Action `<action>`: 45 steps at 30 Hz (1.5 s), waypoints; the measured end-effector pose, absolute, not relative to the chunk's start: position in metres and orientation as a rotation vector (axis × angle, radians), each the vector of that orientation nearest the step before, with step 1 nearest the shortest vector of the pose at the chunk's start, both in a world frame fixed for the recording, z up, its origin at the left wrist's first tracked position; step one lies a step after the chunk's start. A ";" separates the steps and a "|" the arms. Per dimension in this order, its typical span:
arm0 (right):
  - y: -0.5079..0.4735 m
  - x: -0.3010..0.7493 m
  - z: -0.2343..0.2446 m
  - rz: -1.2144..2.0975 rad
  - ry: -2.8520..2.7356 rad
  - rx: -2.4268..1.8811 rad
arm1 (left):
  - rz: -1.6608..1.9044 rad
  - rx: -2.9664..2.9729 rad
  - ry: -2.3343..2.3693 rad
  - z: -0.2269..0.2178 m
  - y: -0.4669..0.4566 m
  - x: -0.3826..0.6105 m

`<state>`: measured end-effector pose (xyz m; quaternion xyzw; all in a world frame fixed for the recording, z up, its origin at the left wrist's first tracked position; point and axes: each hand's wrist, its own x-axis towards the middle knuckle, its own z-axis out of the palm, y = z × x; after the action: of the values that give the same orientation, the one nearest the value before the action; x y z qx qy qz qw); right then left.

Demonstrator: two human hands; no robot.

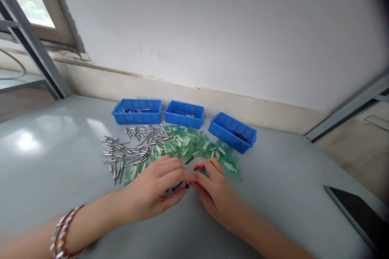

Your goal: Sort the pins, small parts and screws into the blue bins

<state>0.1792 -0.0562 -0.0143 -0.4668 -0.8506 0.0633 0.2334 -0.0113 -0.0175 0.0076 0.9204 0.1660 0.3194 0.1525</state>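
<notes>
My left hand (156,184) is closed over the grey table, with a black screw (178,186) between its thumb and fingers. A dark round head shows at the thumb tip. My right hand (214,188) meets it from the right, its thumb and fingers pinched together; a bit of green shows behind them, but what they hold is hidden. Just beyond the hands lies another black screw (189,160). Green plastic bags (185,141) with small pale pieces are heaped behind both hands. Many silver metal rods (133,153) are spread to the left of the bags.
Three blue bins stand along the wall: the left bin (136,119) holds a few thin pieces, the middle bin (184,120) small pale pieces, the right bin (229,135) black pieces. A dark flat panel (355,214) lies at the right. Metal posts rise at both sides.
</notes>
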 end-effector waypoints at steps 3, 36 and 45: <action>-0.056 0.181 -0.015 0.173 -2.314 -1.267 | 0.940 2.651 0.496 0.008 -0.018 -0.011; -0.053 0.183 -0.017 0.126 -2.307 -1.282 | 0.868 2.762 0.512 0.001 -0.014 -0.013; -0.054 0.184 -0.013 0.124 -2.261 -1.237 | 0.851 2.829 0.631 -0.005 -0.011 -0.013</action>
<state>0.1837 -0.0538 -0.0131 -0.4606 -0.8420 0.0461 0.2771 -0.0131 -0.0112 -0.0046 0.9348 0.2086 0.2812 0.0602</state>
